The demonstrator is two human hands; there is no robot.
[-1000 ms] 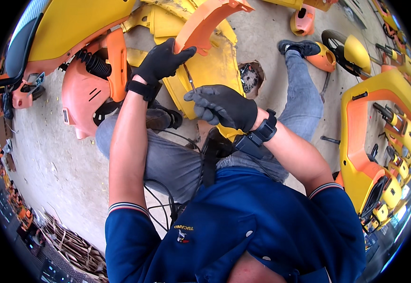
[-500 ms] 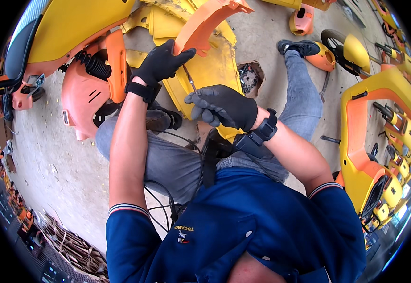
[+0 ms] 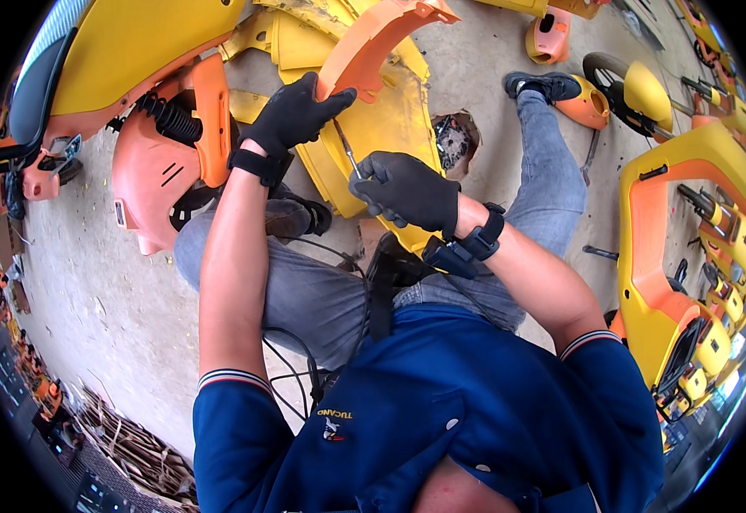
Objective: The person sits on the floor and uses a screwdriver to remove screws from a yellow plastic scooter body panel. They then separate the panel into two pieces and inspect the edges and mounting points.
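My left hand [image 3: 294, 117], in a black glove, grips the lower end of an orange curved plastic panel [image 3: 358, 53], its thumb pointing right. Black-gloved too, my right hand [image 3: 409, 190] is closed round the handle of a screwdriver [image 3: 346, 147]. The thin metal shaft slants up and left toward the panel's lower end by my left thumb. Where its tip meets the panel cannot be made out. Beneath both hands lie stacked yellow plastic panels [image 3: 399, 115], scuffed and dirty.
To the left stands a yellow and orange scooter body [image 3: 146, 64] with a black coil spring [image 3: 168, 120]. A yellow scooter frame [image 3: 634, 231] is on the right. A torn-open bag of small parts [image 3: 454, 141] lies beyond my right hand. Black cables [image 3: 304, 368] hang by my leg.
My right hand has turned about the screwdriver handle, its fingers now curled more tightly and its back facing up. The left hand and the orange panel have stayed put.
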